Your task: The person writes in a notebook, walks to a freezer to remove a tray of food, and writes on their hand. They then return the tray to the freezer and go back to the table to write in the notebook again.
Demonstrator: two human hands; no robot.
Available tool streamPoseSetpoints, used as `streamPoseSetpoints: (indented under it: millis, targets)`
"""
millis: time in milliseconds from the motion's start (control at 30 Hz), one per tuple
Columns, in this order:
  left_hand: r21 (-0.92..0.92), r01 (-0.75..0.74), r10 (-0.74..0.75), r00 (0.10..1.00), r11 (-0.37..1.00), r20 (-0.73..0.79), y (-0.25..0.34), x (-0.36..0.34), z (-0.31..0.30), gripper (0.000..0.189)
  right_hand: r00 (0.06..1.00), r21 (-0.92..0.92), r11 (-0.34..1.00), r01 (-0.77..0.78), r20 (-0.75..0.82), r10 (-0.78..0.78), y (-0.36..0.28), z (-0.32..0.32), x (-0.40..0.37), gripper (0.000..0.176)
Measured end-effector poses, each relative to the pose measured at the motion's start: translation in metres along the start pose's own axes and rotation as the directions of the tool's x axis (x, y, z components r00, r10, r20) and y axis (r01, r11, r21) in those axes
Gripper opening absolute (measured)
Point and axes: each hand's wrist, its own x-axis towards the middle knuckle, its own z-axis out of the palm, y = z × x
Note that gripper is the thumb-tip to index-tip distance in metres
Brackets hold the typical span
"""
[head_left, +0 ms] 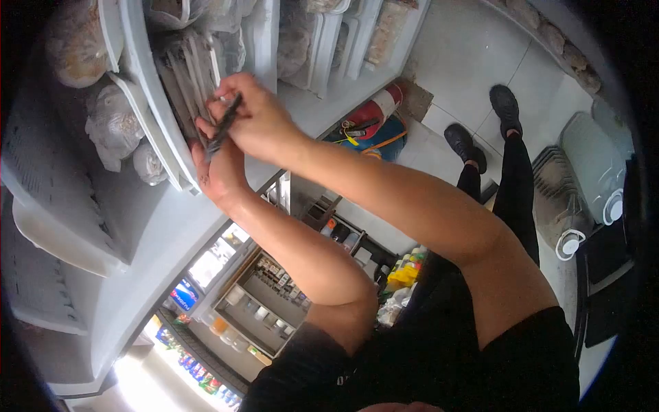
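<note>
Dark slender object (224,127): blurred, exact kind unclear; slanted, held in the right hand (250,110), lower end over the left hand (221,172).
Thin pale pieces (195,65): side by side, beside both hands.

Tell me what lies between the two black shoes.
Nothing but bare, pale floor tile between one shoe and the other shoe; the head view shows it.

A red fire extinguisher (377,113) sits beside a blue object (392,143).
</note>
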Motion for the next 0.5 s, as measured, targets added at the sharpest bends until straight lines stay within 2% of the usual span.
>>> streamPoseSetpoints:
  millis: [33, 67, 100, 200, 267, 300, 367, 500]
  targets:
    - [0.128, -0.048, 0.048, 0.999, 0.991, 0.007, 0.002, 0.001, 0.003, 0.047, 0.999, 0.051, 0.998, -0.029, 0.042, 0.027, -0.008, 0.005, -0.003, 0.025]
    - [0.094, 0.026, -0.024, 0.999, 0.995, -0.025, 0.006, 0.001, 0.007, 0.052, 0.995, 0.1, 0.993, -0.061, 0.086, 0.052, -0.014, 0.008, -0.005, 0.024]
    - [0.096, 0.028, -0.026, 0.999, 0.995, -0.025, 0.01, 0.004, 0.008, 0.052, 0.995, 0.102, 0.993, -0.058, 0.084, 0.05, -0.014, 0.008, -0.006, 0.024]
    - [0.02, 0.09, -0.09, 0.996, 0.996, 0.014, 0.025, 0.012, 0.006, 0.05, 0.989, 0.024, 0.996, -0.091, 0.122, 0.088, -0.013, 0.009, -0.008, 0.018]
    - [-0.152, 0.11, -0.109, 0.994, 0.982, 0.015, 0.028, 0.014, 0.007, 0.045, 0.993, 0.006, 0.999, -0.034, 0.114, 0.033, -0.011, 0.01, -0.008, 0.017]
    - [-0.155, 0.113, -0.111, 0.994, 0.982, 0.02, 0.028, 0.014, 0.006, 0.045, 0.992, 0.004, 1.0, -0.031, 0.118, 0.03, -0.009, 0.009, -0.008, 0.017]
    - [-0.009, 0.075, -0.075, 0.997, 0.997, 0.008, 0.026, 0.014, 0.003, 0.041, 0.989, 0.006, 0.998, -0.065, 0.13, 0.064, -0.008, 0.008, -0.007, 0.017]
    - [0.098, 0.014, -0.019, 0.998, 0.995, 0.054, 0.027, 0.018, -0.004, 0.04, 0.986, 0.101, 0.988, -0.116, 0.128, 0.102, -0.011, 0.007, -0.009, 0.016]
